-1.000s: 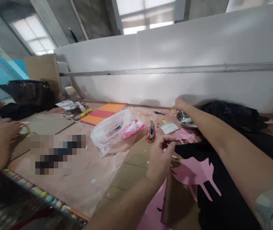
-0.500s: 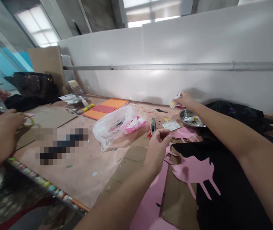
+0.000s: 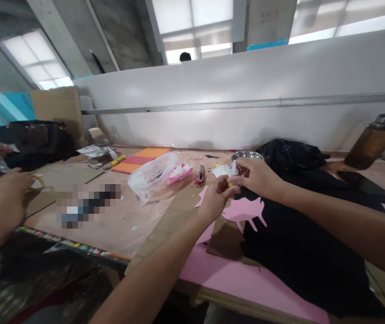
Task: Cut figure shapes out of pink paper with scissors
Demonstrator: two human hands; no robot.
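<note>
A small white glue bottle (image 3: 233, 168) with a pointed nozzle and a bit of yellow stands upright between my two hands. My right hand (image 3: 256, 175) pinches it from the right near its upper part. The fingers of my left hand (image 3: 216, 198) are closed around its lower part. Just below my hands lies a pink animal-shaped cutout (image 3: 245, 210) with several legs, partly over black material (image 3: 290, 243) and brown cardboard (image 3: 224, 243). Another pink piece (image 3: 201, 196) is half hidden behind my left hand. A shiny metal bowl (image 3: 249, 155) sits behind my right hand.
A red-and-grey utility knife (image 3: 201, 174) and a white plastic bag (image 3: 153, 175) lie left of my hands. Orange sheets (image 3: 156, 153) are behind. At far left is a co-worker's hand (image 3: 10, 189). A dark bottle (image 3: 371, 141) and phone (image 3: 366, 186) are at right.
My right hand has brought the glue bottle from above the metal bowl down and left to my left hand, which now grips it too. The view has shifted right.
</note>
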